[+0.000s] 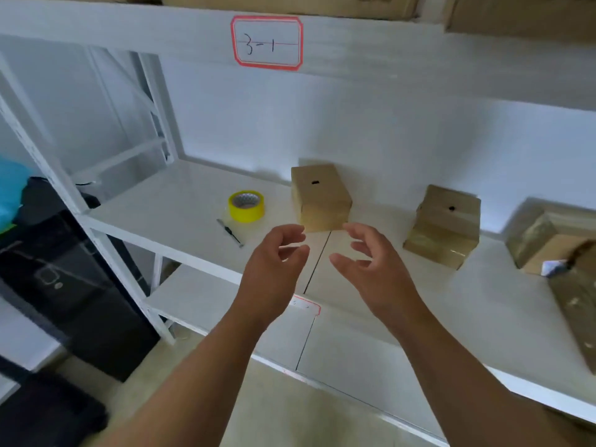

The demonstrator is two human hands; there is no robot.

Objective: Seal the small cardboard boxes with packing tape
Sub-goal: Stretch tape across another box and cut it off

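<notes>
The box [321, 196] sat mid-frame, just above and between the hands, equally near each. The left hand [274, 259] and right hand [374, 262] were loosely curled and empty.

Left grip [274, 264], right grip [375, 264]: loose, empty.

My one head camera looks forward and down at the white shelf [180, 201] from close in front, slightly above.
</notes>
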